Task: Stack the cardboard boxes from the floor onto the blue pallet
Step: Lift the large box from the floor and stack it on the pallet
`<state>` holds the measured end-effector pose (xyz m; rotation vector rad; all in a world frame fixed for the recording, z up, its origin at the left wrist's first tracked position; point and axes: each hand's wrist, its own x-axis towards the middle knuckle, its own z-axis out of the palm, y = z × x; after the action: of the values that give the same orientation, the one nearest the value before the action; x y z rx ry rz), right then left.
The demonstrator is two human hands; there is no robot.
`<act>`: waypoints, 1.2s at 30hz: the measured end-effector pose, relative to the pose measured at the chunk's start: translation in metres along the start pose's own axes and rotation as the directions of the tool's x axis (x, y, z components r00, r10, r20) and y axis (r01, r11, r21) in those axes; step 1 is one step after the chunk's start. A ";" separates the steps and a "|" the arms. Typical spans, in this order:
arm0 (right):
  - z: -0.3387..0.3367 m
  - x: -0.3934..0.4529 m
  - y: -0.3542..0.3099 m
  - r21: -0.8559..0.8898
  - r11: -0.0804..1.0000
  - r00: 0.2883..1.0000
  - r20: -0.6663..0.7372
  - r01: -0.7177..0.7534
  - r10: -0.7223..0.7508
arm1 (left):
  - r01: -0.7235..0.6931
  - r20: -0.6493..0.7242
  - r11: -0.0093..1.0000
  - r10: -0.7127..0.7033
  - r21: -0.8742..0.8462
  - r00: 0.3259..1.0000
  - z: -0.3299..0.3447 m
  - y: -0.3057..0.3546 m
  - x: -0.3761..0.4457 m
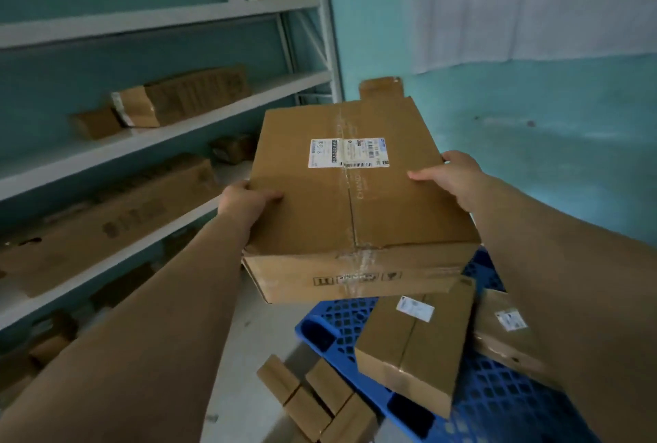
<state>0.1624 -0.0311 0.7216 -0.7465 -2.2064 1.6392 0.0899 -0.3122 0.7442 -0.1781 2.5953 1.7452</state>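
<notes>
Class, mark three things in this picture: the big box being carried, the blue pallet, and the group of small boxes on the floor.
big box [355, 193]: head view, middle of its top face.
blue pallet [341, 318]: head view, bare grid near its left corner.
small boxes [320, 396]: head view, top of a middle box.

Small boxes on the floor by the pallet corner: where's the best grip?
Take one small box across its two long sides, coming from above. They lie flat and packed side by side next to the blue pallet, so only tops and outer edges are free.

Brown cardboard box [355, 200] with a white shipping label [348, 153]; blue lattice-patterned pallet [497, 403]; teal walls [533, 143]; white shelves [160, 15].
</notes>
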 end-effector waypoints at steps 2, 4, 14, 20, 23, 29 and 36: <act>-0.019 0.001 0.012 0.023 0.999 0.997 -0.072 -0.038 0.039 | -0.042 0.078 0.999 0.040 0.019 0.996 0.024 0.010 0.007; -0.037 -0.004 0.026 0.058 0.996 0.986 -0.146 -0.067 0.074 | -0.091 0.153 0.995 0.083 0.046 0.985 0.049 0.016 0.014; -0.136 -0.070 0.113 0.173 0.957 0.819 -0.497 -0.232 0.288 | -0.214 0.583 0.977 0.166 0.013 0.795 0.188 0.017 -0.018; -0.205 -0.085 0.181 0.155 0.927 0.737 -0.567 -0.342 0.367 | -0.199 0.697 0.979 0.119 0.035 0.707 0.282 -0.009 -0.068; -0.236 -0.066 0.215 0.163 0.913 0.740 -0.541 -0.374 0.400 | -0.119 0.701 0.991 0.038 0.068 0.712 0.327 -0.024 -0.080; -0.269 -0.015 0.288 0.171 0.863 0.754 -0.427 -0.475 0.499 | -0.022 0.680 0.992 -0.067 0.122 0.730 0.412 -0.066 -0.082; -0.234 0.039 0.408 0.158 0.790 0.721 -0.333 -0.593 0.608 | 0.005 0.634 0.976 -0.146 0.218 0.760 0.479 -0.176 -0.058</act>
<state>0.3457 0.2663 0.4040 -1.7500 -1.7388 1.6032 0.1380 0.0703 0.4046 0.2783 2.1715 1.1961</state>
